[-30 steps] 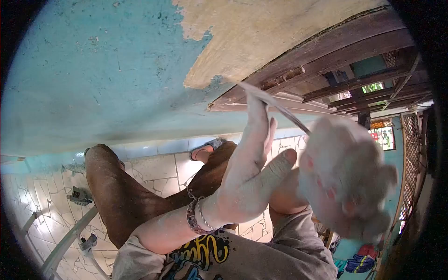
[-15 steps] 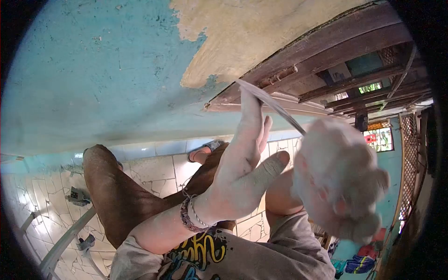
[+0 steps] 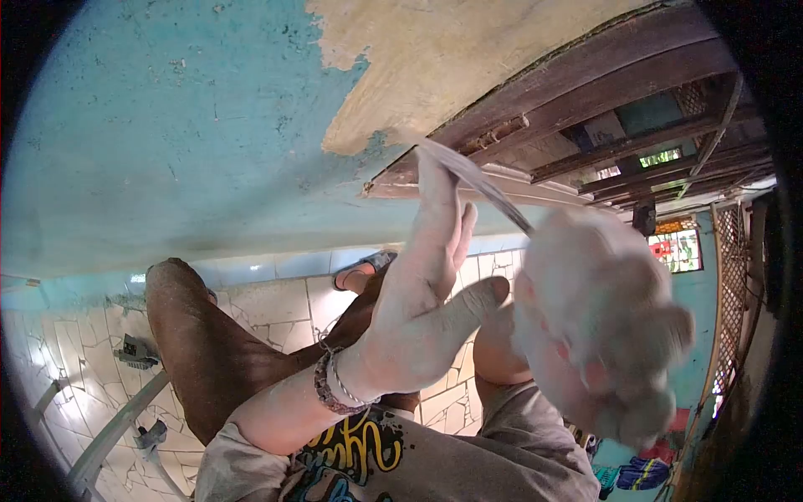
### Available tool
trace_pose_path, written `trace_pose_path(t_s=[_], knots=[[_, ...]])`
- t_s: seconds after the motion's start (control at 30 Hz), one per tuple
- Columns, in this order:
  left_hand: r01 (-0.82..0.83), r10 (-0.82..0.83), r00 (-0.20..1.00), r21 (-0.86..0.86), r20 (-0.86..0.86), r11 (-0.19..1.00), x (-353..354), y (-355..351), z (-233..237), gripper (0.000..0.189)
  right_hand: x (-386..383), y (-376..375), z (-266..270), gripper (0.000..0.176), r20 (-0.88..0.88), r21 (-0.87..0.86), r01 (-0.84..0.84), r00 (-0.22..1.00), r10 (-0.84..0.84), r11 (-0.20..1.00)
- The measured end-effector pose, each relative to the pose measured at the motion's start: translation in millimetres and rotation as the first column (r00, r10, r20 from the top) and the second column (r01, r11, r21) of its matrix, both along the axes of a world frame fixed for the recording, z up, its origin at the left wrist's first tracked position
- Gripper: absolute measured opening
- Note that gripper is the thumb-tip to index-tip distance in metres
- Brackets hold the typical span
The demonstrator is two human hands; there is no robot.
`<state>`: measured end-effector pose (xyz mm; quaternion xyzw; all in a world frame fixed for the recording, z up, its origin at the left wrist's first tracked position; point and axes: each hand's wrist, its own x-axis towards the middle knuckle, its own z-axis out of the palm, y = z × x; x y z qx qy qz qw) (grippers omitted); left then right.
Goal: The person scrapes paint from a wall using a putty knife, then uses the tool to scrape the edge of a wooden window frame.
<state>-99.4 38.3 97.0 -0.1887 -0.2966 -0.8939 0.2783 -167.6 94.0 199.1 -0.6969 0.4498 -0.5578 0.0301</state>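
My right hand (image 3: pixel 602 326), dusted whitish and smeared by motion, is closed in a fist around a putty knife. The putty knife (image 3: pixel 485 186) shows as a thin, slightly curved grey blade seen nearly edge-on; its handle is hidden in the fist. My left hand (image 3: pixel 431 309), also coated pale and wearing wrist bands, is held up with fingers stretched and thumb apart. Its fingertips are at the blade's far end, seemingly touching it. Beyond them is the blue wall (image 3: pixel 184 125) with a cream putty-like patch (image 3: pixel 401 84) beside a brown wooden frame (image 3: pixel 569 92).
Grey metal rails (image 3: pixel 117 431) like ladder legs stand at lower left over the cracked-tile floor (image 3: pixel 259 309). My bent knee (image 3: pixel 180 293) is near the wall's base. A barred opening runs along the wooden frame, and folded cloth (image 3: pixel 644 473) lies at lower right.
Both hands and the blade have shifted slightly left in view, and the right fist sits a little lower. The hold on the putty knife looks the same.
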Motion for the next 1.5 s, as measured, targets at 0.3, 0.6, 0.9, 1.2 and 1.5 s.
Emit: trace_pose_path(t_s=[0.3, 0.6, 0.9, 1.2, 1.5], knots=[[0.007, -0.008, 1.000, 0.046, 0.019, 0.999, 5, -2, 5, 0.105, 3, 9, 6, 0.033, -0.032, 0.053, -0.022, 0.999, 0.024, 0.998], [0.006, -0.006, 1.000, 0.023, -0.002, 1.000, 10, -4, 6, 0.105, 0, 11, 1, 0.032, -0.007, -0.021, -0.060, 0.998, 0.060, 0.998], [0.023, -0.024, 0.999, 0.040, 0.023, 0.999, 10, -3, 0, 0.105, 2, 3, -4, 0.033, 0.002, -0.003, -0.045, 0.999, 0.045, 0.999], [0.053, -0.056, 0.998, 0.051, 0.044, 0.997, 9, -6, -3, 0.106, 4, -7, -8, 0.028, 0.068, -0.020, 0.021, 0.997, -0.019, 1.000], [0.105, -0.109, 0.989, 0.047, 0.099, 0.993, 13, -6, -7, 0.105, 8, -8, -14, 0.029, 0.046, -0.067, 0.066, 0.997, -0.063, 0.996]])
